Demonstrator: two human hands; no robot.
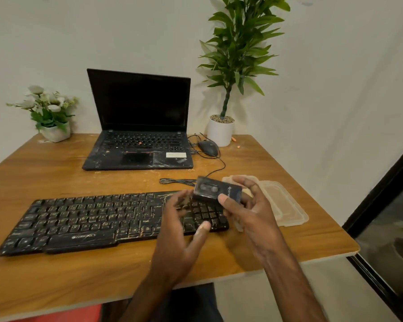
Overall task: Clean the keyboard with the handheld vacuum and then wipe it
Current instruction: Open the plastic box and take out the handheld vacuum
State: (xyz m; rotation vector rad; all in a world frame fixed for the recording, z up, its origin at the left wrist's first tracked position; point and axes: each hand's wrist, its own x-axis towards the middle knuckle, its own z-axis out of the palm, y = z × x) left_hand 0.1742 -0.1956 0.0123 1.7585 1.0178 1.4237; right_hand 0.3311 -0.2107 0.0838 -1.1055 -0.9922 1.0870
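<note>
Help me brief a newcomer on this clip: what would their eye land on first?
The two hands at centre right: the right hand grips a small dark handheld vacuum above the right end of the smudged black keyboard, the left hand open beside it. Behind stands an open laptop with a dark screen.

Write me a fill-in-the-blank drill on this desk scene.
1. The right hand grips the vacuum near the keyboard's ____ end.
2. The left hand holds ____.
3. The mouse lies between the laptop and a white ____.
Missing words: right; nothing; pot.
</note>
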